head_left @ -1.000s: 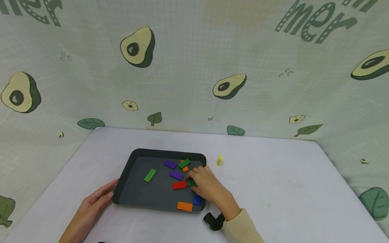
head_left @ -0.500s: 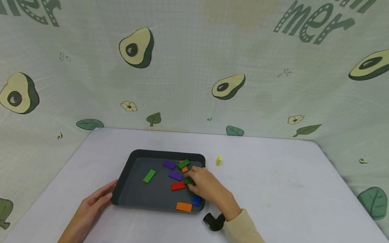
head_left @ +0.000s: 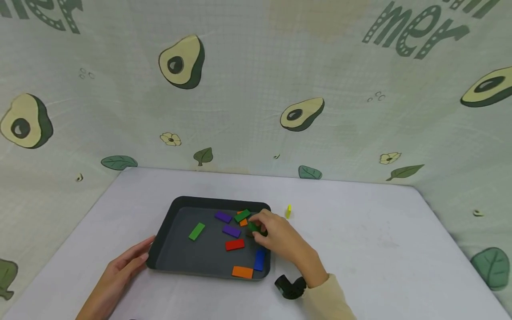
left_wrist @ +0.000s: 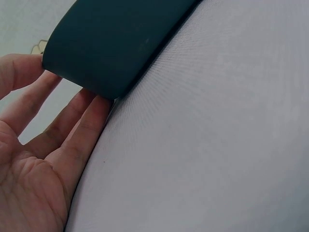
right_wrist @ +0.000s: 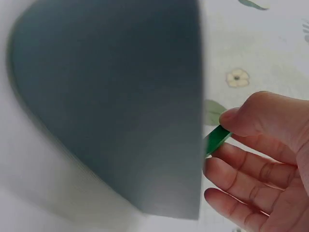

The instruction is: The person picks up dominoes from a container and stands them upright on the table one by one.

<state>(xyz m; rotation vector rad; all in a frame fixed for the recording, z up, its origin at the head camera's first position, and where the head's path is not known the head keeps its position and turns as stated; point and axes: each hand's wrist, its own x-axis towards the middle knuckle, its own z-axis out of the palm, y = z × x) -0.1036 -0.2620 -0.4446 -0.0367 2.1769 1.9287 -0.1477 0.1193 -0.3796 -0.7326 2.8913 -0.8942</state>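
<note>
My right hand [head_left: 278, 233] is over the right side of a dark grey baking tray [head_left: 172, 249], pinching a green block [right_wrist: 218, 139] between thumb and fingers. In the right wrist view the tray's wall hides part of that block. Several flat coloured blocks lie in the tray: a red block [head_left: 234, 245], a blue block [head_left: 259, 260], an orange block [head_left: 242, 272], two purple ones and a lighter green block [head_left: 196, 231]. Another green block [head_left: 242, 215] lies across an orange one. My left hand [head_left: 122, 271] touches the tray's near left corner with extended fingers, thumb at the rim.
A small yellow block [head_left: 289, 211] stands on the white table [head_left: 360, 240] just right of the tray. Close to my right wrist is a black curved object [head_left: 289, 287]. A cloth printed with avocados [head_left: 182, 62] hangs behind the table.
My right hand has carried the green block away from the red block, toward the tray's far right, uncovering more of the blue block. The left hand stays at the tray's corner.
</note>
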